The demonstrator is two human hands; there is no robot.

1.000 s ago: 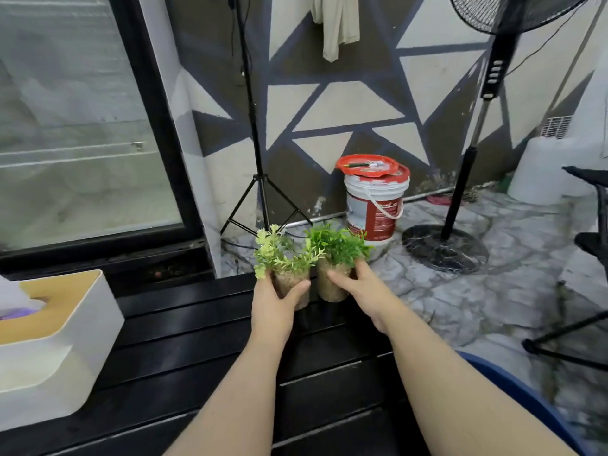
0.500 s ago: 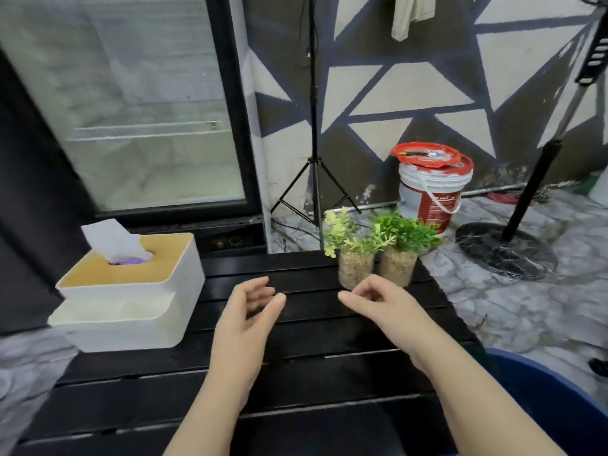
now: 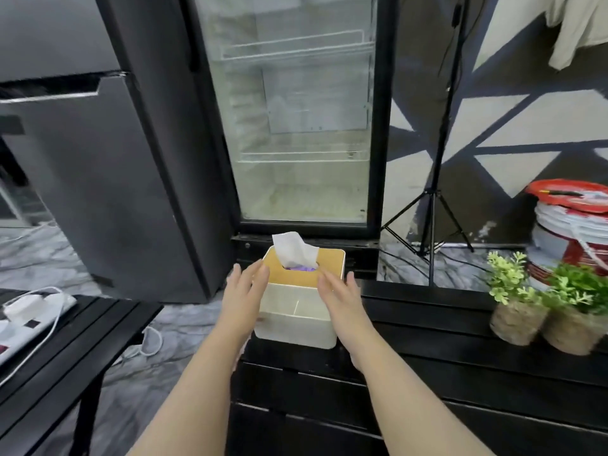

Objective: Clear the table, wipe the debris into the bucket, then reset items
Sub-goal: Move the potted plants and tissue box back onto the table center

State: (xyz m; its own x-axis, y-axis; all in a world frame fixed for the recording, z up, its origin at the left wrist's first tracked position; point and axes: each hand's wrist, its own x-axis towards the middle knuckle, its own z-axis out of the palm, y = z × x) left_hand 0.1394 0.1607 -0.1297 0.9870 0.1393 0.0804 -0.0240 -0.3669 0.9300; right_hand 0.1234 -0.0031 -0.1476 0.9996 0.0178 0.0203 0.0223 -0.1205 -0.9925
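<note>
Glass-door fridge (image 3: 302, 126) fills the top middle. The black slatted table (image 3: 460, 373) takes the lower right. A white tissue box (image 3: 296, 327) sits on its left end, mid-frame, and the potted plants (image 3: 518, 320) are far right. Left hand (image 3: 241, 301) and right hand (image 3: 340, 304) flank the box with fingers straight, gripping nothing.

**Table items: position and condition**

A white plastic tissue box with a tan wooden lid (image 3: 296, 329) stands upright at the far left corner of the black slatted table (image 3: 427, 383). One white tissue (image 3: 292, 250) sticks up from the lid slot, with purple showing beneath it. At the table's far right stand two small artificial plants in twine-wrapped pots. The pale yellow-green plant (image 3: 516, 319) is on the left and the darker green plant (image 3: 574, 334) on the right. Both are upright, and their pots are touching or nearly so.
</note>
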